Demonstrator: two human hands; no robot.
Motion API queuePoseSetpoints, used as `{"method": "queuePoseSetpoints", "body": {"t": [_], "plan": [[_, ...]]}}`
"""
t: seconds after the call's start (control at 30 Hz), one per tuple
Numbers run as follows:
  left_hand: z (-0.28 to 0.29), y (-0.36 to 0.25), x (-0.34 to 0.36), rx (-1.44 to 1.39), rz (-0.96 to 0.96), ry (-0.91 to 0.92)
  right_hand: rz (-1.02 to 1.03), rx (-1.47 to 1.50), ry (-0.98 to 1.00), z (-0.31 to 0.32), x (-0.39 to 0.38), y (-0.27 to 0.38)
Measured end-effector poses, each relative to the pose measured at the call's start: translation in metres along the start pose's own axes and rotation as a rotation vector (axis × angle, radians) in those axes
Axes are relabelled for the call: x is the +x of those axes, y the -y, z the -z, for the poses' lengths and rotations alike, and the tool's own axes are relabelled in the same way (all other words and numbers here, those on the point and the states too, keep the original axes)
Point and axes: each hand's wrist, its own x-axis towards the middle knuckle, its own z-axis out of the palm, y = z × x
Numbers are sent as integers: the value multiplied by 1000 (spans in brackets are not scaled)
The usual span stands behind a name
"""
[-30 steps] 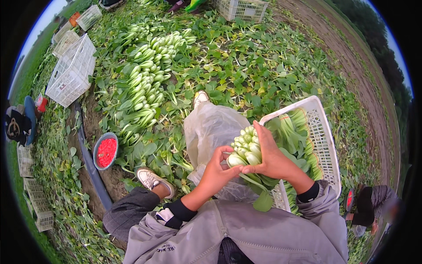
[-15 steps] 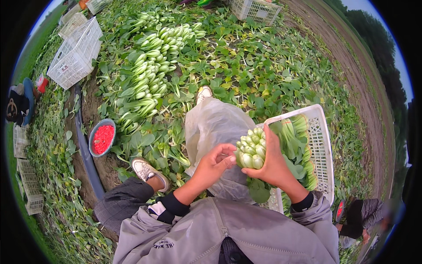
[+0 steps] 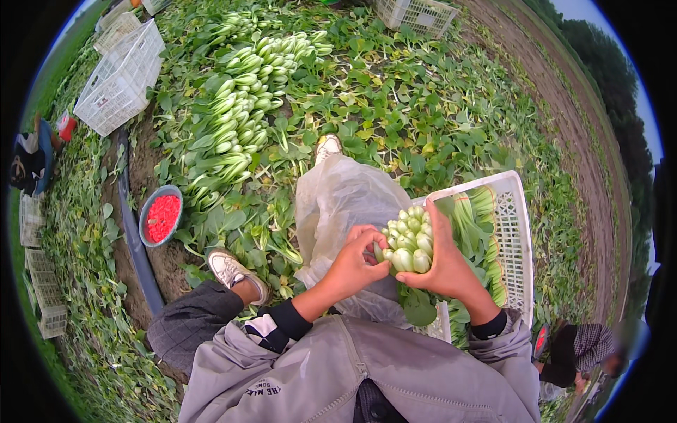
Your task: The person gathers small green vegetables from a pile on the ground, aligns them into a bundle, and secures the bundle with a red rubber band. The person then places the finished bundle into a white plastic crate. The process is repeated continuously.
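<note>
My right hand (image 3: 448, 262) is wrapped round a bundle of bok choy (image 3: 411, 243), its pale stem ends turned up toward me and its leaves hanging below. Against the bundle's left side, my left hand (image 3: 356, 262) has thumb and fingers pinched together. What that pinch holds, if anything, is too small to make out. Just right of the bundle, a white plastic crate (image 3: 520, 247) holds more bok choy bundles (image 3: 486, 211) laid in rows. A clear plastic sheet (image 3: 345, 197) covers my leg beneath my hands.
Loose bok choy (image 3: 243, 106) lies in a long heap ahead. A bowl of small red pieces (image 3: 162, 218) sits at left beside a dark hose (image 3: 134, 233). White crates (image 3: 120, 81) stand far left, another crate (image 3: 416, 15) far ahead. People crouch at left (image 3: 35, 158) and lower right (image 3: 575, 352).
My left hand has moved right, closer against the bundle, and its thumb and fingers have closed into a pinch. My right hand keeps its hold, with the bundle slightly further right.
</note>
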Motion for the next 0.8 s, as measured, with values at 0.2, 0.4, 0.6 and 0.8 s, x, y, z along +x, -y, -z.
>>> {"method": "queuePoseSetpoints", "body": {"t": [0.2, 0.4, 0.6, 0.8], "plan": [[1, 7, 7, -298, 26, 2, -4, -10, 18, 7, 5, -6], [7, 2, 14, -462, 278, 168, 7, -101, 27, 15, 14, 0], [-20, 5, 1, -434, 169, 87, 141, -253, -145, -3, 3, -9], [9, 13, 26, 52, -4, 224, 146, -399, -396, -42, -20, -22]]}}
